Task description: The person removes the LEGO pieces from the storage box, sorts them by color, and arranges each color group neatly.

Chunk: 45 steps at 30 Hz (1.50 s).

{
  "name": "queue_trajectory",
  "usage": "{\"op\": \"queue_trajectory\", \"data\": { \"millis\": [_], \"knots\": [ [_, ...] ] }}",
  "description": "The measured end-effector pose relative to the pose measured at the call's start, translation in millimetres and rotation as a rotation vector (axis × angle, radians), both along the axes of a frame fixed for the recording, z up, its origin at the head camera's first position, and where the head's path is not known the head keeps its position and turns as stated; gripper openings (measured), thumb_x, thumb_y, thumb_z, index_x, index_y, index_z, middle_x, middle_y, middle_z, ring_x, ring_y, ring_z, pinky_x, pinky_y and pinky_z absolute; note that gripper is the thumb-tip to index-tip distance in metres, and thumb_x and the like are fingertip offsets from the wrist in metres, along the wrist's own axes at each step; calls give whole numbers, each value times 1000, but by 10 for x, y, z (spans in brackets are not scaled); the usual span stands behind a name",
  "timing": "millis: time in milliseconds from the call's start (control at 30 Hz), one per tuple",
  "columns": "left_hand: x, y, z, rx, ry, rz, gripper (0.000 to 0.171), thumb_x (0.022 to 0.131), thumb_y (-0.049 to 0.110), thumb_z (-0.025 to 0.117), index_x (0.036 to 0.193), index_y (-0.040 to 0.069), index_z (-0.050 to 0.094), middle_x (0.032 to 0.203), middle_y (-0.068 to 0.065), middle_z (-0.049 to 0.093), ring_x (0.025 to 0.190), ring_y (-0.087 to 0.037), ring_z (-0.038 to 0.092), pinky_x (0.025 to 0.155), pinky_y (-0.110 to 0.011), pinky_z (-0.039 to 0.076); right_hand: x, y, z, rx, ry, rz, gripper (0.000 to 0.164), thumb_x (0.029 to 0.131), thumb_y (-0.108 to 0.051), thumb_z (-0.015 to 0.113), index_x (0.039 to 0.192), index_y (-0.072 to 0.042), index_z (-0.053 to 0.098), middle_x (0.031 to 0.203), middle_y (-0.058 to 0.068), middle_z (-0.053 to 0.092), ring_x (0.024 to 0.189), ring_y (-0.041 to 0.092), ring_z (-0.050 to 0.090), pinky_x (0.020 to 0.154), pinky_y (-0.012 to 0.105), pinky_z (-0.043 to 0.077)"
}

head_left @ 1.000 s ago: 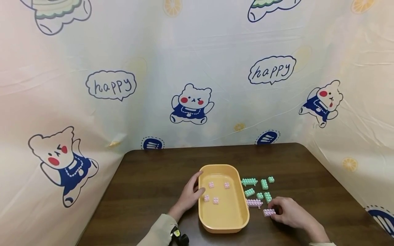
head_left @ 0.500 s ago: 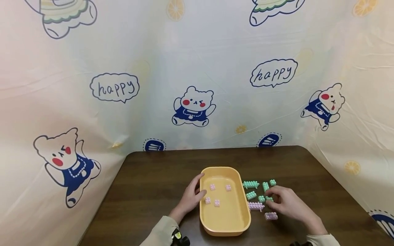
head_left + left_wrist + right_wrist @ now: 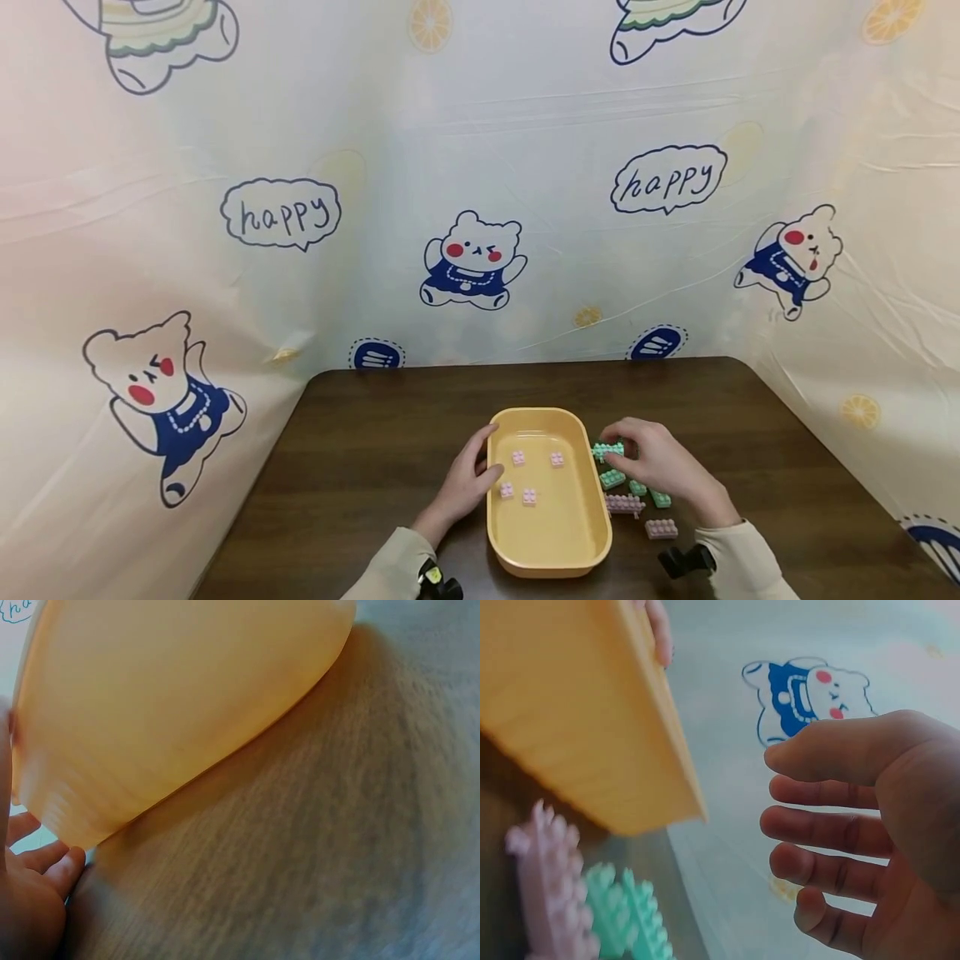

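My left hand (image 3: 465, 483) holds the left side of a yellow tray (image 3: 555, 550), with fingertips and thumb at its rim. In the left wrist view the fingers (image 3: 64, 870) lie against the tray's outer wall (image 3: 187, 697). Inside the tray sit several small pink toy bricks (image 3: 529, 497). Over the far end of the bricks right of the tray hovers my right hand (image 3: 663, 462), thumb and fingers parted around a long green brick (image 3: 608, 450). The right wrist view shows the right hand's fingers (image 3: 832, 829) spread apart, with nothing between them.
Beside the tray's right wall lie more green bricks (image 3: 612, 479), a long pink brick (image 3: 625, 504) and a shorter pink brick (image 3: 662, 529). The right hand hides part of this area. A patterned curtain (image 3: 480, 150) hangs behind the brown table (image 3: 375, 450).
My right hand has left the shorter pink brick and moved away from me, past the green bricks, to the long green one. The left hand stays on the tray.
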<state>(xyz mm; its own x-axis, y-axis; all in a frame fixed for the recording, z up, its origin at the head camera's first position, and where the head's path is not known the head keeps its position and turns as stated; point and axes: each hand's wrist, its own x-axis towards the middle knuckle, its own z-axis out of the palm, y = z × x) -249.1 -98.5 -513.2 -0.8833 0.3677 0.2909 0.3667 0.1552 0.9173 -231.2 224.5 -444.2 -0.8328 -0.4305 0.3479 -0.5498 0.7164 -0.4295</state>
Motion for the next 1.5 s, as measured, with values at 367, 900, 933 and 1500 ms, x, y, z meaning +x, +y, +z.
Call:
{"op": "queue_trajectory", "data": {
  "millis": [367, 900, 933, 1500],
  "knots": [
    [5, 8, 43, -11, 16, 0, 63, 92, -2, 57, 149, -3, 30, 153, -26, 30, 136, -41, 39, 105, -55, 40, -293, -437, 39, -16, -39, -10, 23, 86, -20, 74, 107, -11, 71, 93, 2, 67, 72, 11, 51, 57, 20, 46],
    [2, -2, 50, -4, 29, 4, 61, 91, -4, 56, 147, -6, 32, 150, -29, 33, 133, -45, 41, 104, -55, 41, -541, -624, -171, -8, -82, 25, 24, 84, -19, 74, 105, -8, 71, 95, 3, 68, 77, 20, 56, 61, 21, 46],
    [6, -4, 50, -5, 31, 3, 61, 91, -5, 56, 147, -6, 32, 150, -29, 33, 133, -45, 41, 104, -56, 41, -549, -626, -183, -7, -89, 29, 24, 85, -20, 74, 105, -8, 71, 95, 3, 68, 77, 21, 56, 61, 21, 46],
    [0, -2, 34, -19, 25, 16, 62, 91, -2, 57, 148, -4, 32, 151, -27, 33, 134, -42, 41, 104, -55, 41, -556, -641, -284, 229, -39, 31, 21, 78, -25, 79, 95, -14, 75, 91, -4, 69, 83, 15, 53, 71, 34, 51]
  ]
}}
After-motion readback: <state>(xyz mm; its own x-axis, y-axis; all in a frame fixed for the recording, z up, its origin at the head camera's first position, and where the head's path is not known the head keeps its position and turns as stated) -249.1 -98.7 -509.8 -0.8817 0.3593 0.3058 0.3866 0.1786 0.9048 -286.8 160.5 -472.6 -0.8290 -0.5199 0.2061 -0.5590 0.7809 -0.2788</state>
